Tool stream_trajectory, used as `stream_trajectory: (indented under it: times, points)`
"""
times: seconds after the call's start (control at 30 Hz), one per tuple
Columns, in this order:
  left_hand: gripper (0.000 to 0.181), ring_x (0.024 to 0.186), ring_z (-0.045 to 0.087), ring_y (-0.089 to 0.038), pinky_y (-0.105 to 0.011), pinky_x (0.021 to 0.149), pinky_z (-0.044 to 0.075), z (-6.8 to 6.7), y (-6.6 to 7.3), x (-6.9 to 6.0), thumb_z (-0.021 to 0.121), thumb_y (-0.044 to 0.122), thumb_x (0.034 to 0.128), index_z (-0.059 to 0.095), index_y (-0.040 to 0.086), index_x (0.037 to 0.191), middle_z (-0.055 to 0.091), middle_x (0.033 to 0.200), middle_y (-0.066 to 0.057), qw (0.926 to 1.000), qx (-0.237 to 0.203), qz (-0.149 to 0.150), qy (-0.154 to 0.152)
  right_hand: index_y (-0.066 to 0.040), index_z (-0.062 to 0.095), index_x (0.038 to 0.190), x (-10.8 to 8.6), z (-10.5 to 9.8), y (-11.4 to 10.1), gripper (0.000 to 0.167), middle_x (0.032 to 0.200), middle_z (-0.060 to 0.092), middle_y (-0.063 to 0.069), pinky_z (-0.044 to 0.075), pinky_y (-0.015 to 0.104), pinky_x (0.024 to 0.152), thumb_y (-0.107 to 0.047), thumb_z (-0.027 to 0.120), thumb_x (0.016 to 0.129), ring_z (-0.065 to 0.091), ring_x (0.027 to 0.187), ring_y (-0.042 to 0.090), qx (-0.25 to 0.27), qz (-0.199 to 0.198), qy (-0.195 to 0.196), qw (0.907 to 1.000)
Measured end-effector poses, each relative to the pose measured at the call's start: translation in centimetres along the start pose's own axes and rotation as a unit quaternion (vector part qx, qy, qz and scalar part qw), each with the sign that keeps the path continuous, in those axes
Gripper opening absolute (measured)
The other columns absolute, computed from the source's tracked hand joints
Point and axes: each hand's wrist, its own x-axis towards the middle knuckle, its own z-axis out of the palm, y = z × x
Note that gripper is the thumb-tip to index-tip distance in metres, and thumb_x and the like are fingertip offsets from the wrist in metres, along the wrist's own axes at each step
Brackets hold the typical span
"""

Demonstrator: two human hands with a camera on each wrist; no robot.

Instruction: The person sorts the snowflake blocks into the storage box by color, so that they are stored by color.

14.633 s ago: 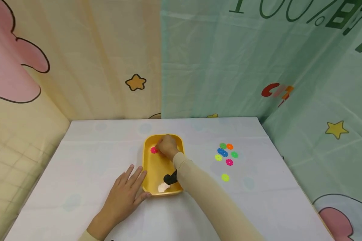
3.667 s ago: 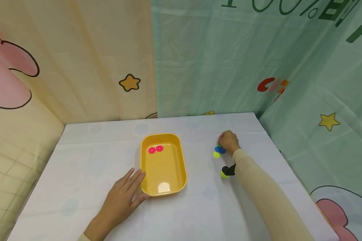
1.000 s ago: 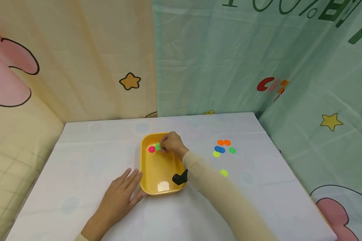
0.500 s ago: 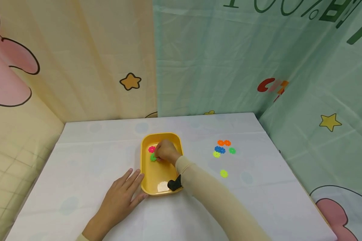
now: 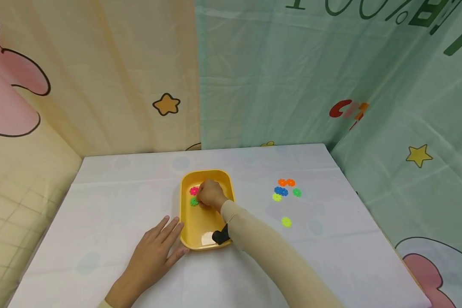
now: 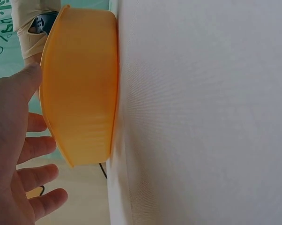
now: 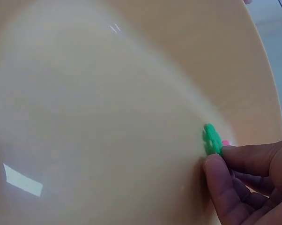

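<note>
My right hand (image 5: 211, 194) is inside the yellow tray (image 5: 204, 229). Thumb and fingertip pinch the edge of a green flower-shaped disc (image 7: 211, 138) low over the tray floor; whether it rests on the floor I cannot tell. A pink flower-shaped disc (image 5: 193, 191) lies just beyond the green one, and the hand may hide another. My left hand (image 5: 154, 248) has its fingers spread and touches the tray's near left rim. From the left wrist, that hand (image 6: 14, 150) shows its thumb and fingers along the rim of the tray (image 6: 80, 89).
On the white table (image 5: 81, 231), right of the tray, lie two orange discs (image 5: 286, 182), two blue discs (image 5: 281, 191), a green disc (image 5: 297, 192) and a yellow disc (image 5: 276, 197). Another yellow disc (image 5: 286, 222) lies closer. A curtain (image 5: 262, 85) hangs behind.
Over the last second, my right hand has brought the green disc nearer to me, from beside the pink disc to just below it. Earlier, that hand was at the loose discs. My left hand stays put.
</note>
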Motion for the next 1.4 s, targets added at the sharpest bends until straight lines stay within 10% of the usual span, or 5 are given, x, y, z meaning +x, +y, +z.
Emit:
stream_trajectory:
  times: [0.77,1.4]
  points:
    - [0.080,0.134,0.052,-0.039,-0.055,0.092,0.054,-0.1,-0.1,0.1,0.029,0.067,0.1032,0.062,0.003,0.138,0.061,0.143,-0.013,0.9999,-0.005,0.014,0.000,-0.003,0.070,0.076,-0.6,-1.0,0.4,0.016,0.060,0.065,0.011,0.048,0.024,0.047,-0.008,0.072,0.091,0.064,0.053,0.023,-0.028,-0.024,0.009,0.9993]
    - [0.068,0.137,0.050,-0.038,-0.055,0.093,0.052,-0.9,-0.5,-0.6,0.059,0.057,0.0975,0.061,0.005,0.140,0.058,0.146,-0.012,0.9999,-0.009,0.002,-0.013,0.003,0.069,0.094,-3.8,-7.3,0.5,0.008,0.075,0.067,0.013,0.062,0.029,0.061,-0.004,0.068,0.096,0.063,0.056,0.017,0.113,-0.066,-0.006,0.9914]
